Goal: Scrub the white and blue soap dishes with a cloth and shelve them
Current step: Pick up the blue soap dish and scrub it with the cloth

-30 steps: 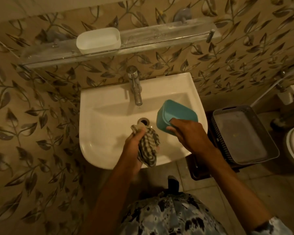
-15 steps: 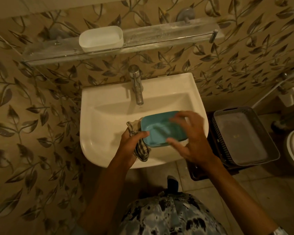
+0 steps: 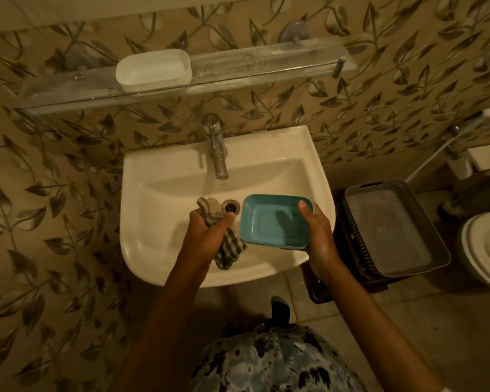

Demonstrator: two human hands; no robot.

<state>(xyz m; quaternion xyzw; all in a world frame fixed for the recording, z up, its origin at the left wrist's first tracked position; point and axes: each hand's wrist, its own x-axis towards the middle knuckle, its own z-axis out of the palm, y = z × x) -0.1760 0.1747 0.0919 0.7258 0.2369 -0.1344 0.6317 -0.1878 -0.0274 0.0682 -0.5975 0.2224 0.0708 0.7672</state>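
Two rounded-rectangular plastic soap dishes: white dish (image 3: 153, 69) on glass shelf (image 3: 266, 67); blue dish (image 3: 275, 222) gripped by right hand (image 3: 318, 236). Left hand (image 3: 207, 236) clutches one checked cloth (image 3: 228, 248).

**Both your hands are holding something, arms reaching forward**

Your left hand (image 3: 207, 232) is curled round a checked cloth (image 3: 229, 251), with the thumb lying forward along the top. Your right hand (image 3: 320, 236) grips the blue soap dish (image 3: 272, 222) by its right side, thumb over the rim and fingers hidden beneath. Both bare forearms reach forward and angle slightly inward. The hands are close together but not touching.
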